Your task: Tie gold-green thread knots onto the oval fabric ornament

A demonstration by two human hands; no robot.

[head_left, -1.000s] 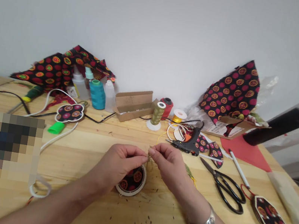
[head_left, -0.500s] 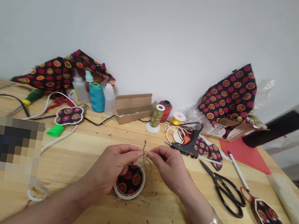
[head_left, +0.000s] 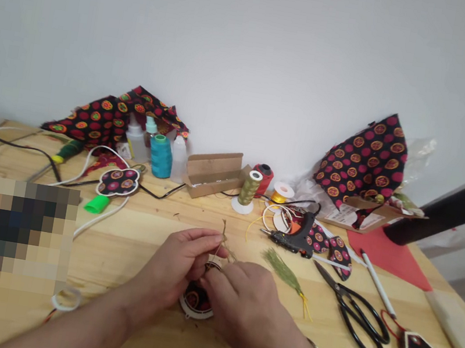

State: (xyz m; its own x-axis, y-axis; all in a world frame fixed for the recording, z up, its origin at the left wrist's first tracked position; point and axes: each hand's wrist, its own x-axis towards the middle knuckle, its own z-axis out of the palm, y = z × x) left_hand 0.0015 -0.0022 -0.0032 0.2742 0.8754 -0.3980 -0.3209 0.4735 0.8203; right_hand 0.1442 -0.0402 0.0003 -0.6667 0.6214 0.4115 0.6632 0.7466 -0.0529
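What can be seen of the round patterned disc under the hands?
The round disc seems to rest on the wooden table, mostly hidden. Its visible part shows black fabric with red-and-orange circles inside a white rim. The left hand covers its left side and the right hand its right, fingertips at its upper edge. A tan thread rises from its top, pinched by the left hand.

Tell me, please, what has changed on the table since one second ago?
The right hand dropped from the cord toward the person, onto the round ornament; its grip is hidden. The left hand still pinches the cord. Scissors and glue gun stayed.
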